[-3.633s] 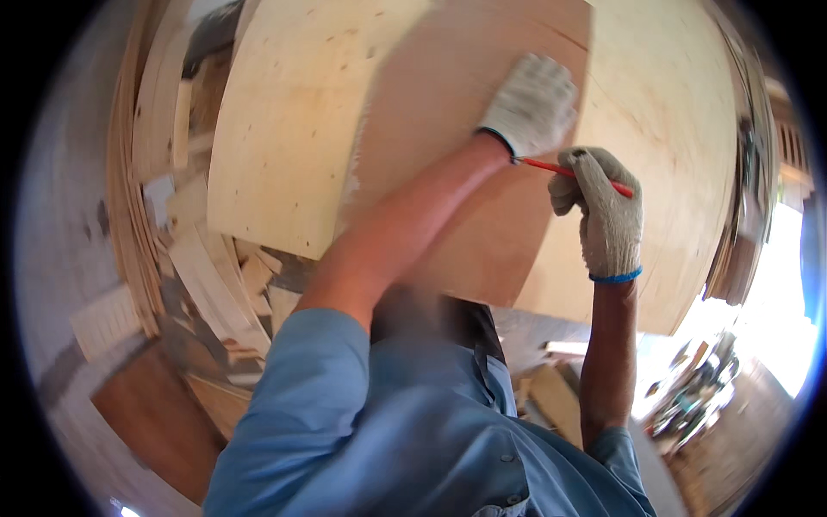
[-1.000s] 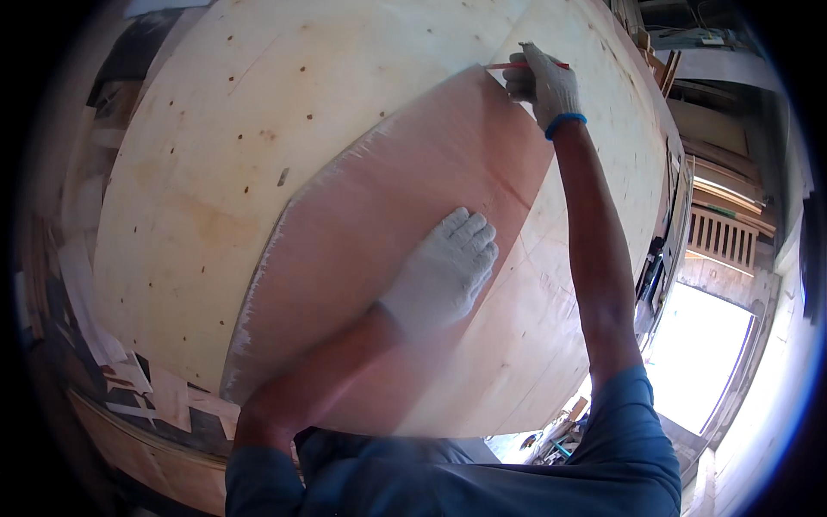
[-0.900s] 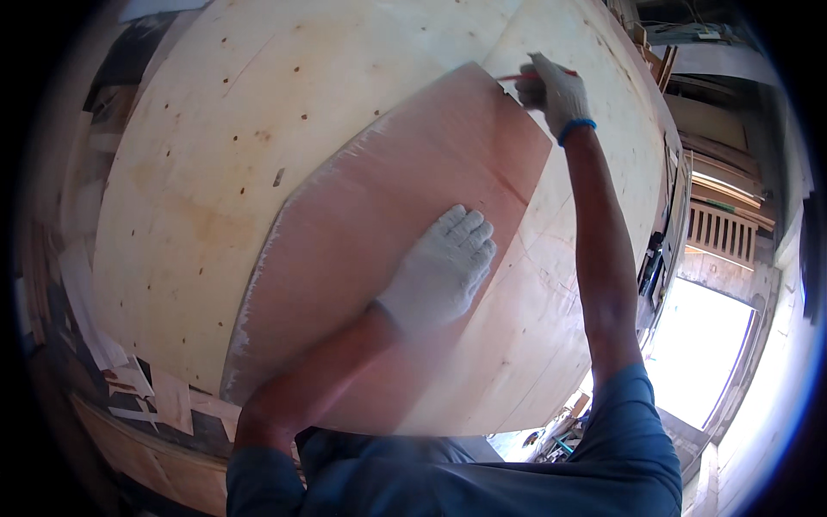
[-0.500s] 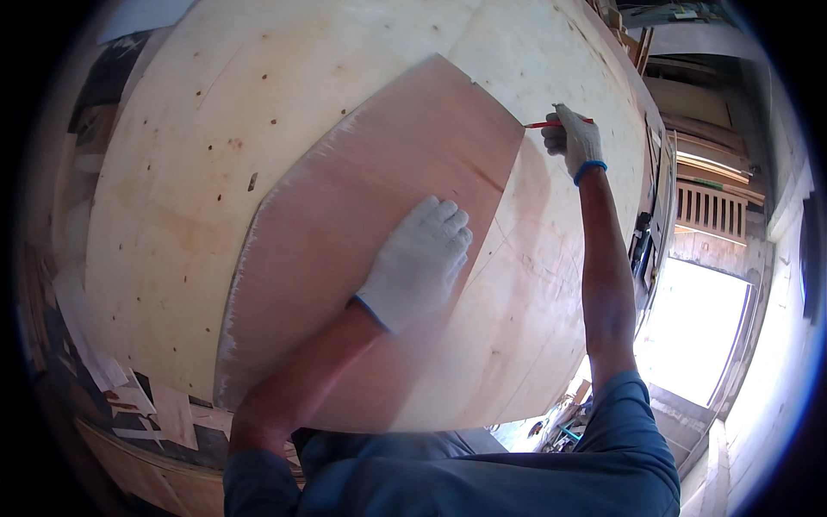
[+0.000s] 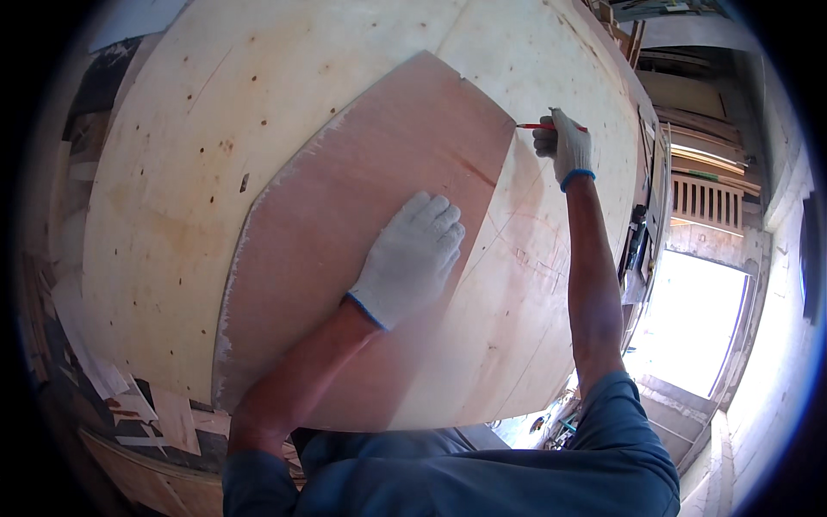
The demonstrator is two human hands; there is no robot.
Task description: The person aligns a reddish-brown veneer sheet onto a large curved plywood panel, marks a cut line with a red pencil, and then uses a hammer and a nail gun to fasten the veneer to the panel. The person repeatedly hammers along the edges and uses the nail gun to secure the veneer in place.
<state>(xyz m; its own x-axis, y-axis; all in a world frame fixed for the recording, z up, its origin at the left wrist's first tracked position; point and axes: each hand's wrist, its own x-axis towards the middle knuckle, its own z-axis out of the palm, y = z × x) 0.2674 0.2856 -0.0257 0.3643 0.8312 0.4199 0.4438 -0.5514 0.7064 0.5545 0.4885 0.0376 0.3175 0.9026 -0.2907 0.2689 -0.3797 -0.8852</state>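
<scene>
A reddish-brown thin wooden panel (image 5: 345, 215) with angled upper edges and a whitish, worn left edge lies flat on a large pale plywood sheet (image 5: 185, 198). My left hand (image 5: 409, 258), in a white knit glove with a blue cuff, rests on the panel near its right edge, fingers stretched out and close together. Gloved likewise, my right hand (image 5: 570, 151) grips a red pencil (image 5: 551, 127) beyond the panel's right side. The pencil's point is at the panel's upper right corner; whether it touches the plywood I cannot tell.
Faint pencil lines run over the plywood right of the panel. Wood offcuts (image 5: 177, 418) lie beyond its lower left edge. At the right are stacked boards, a slatted wooden piece (image 5: 706, 205) and a bright opening (image 5: 689, 323). A black tool (image 5: 636, 234) sits along the right side.
The view has shifted slightly, so the panel and both hands appear a little further left. My left hand stays on the panel and the pencil point stays by the same corner.
</scene>
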